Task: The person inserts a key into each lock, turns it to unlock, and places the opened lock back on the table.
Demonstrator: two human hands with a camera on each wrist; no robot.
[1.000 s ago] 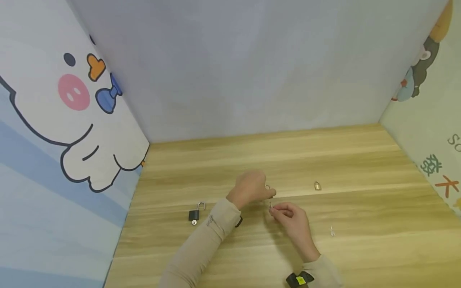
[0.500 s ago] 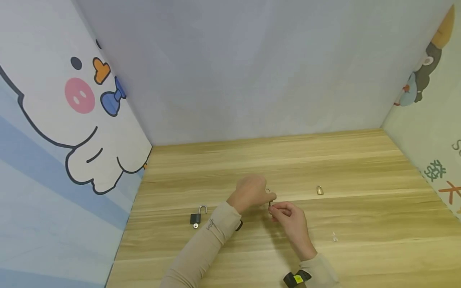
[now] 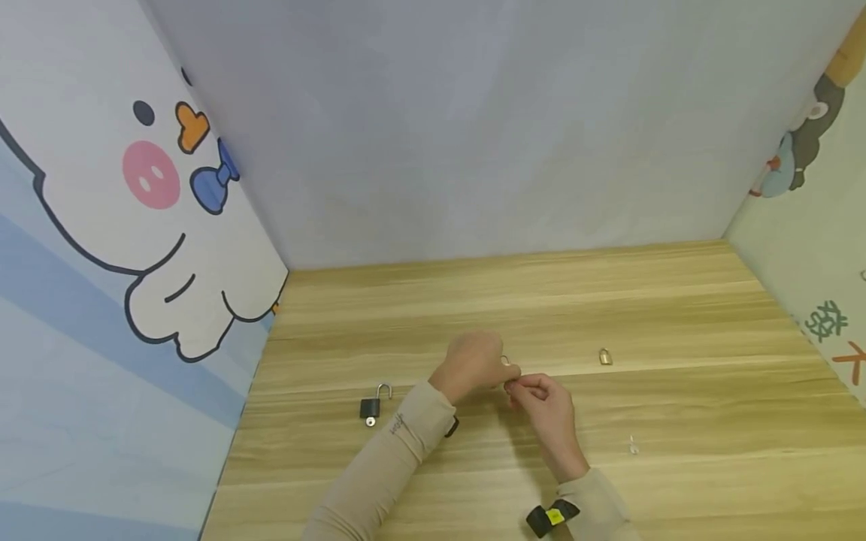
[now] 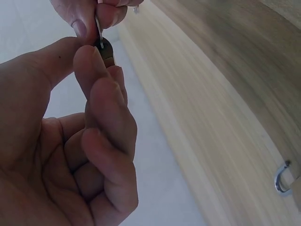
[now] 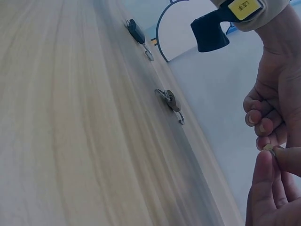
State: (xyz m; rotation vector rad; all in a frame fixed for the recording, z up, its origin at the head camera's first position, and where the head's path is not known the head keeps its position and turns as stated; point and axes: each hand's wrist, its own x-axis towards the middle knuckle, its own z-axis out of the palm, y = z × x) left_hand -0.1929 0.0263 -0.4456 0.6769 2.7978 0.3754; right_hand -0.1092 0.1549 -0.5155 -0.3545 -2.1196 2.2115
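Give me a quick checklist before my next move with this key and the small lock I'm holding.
1. Left grip holds the small lock: ok, pinched at the fingertips.
2. Right grip holds the key: ok, pinched between thumb and finger.
3. Key tip at the lock: ok, it meets the dark end in the left wrist view.
4. Key fully seated: cannot tell, the depth doesn't show.
5. Black padlock out of the way: ok, it lies apart from the left sleeve, shackle open.
6. Brass padlock out of the way: ok, it lies apart from both hands.
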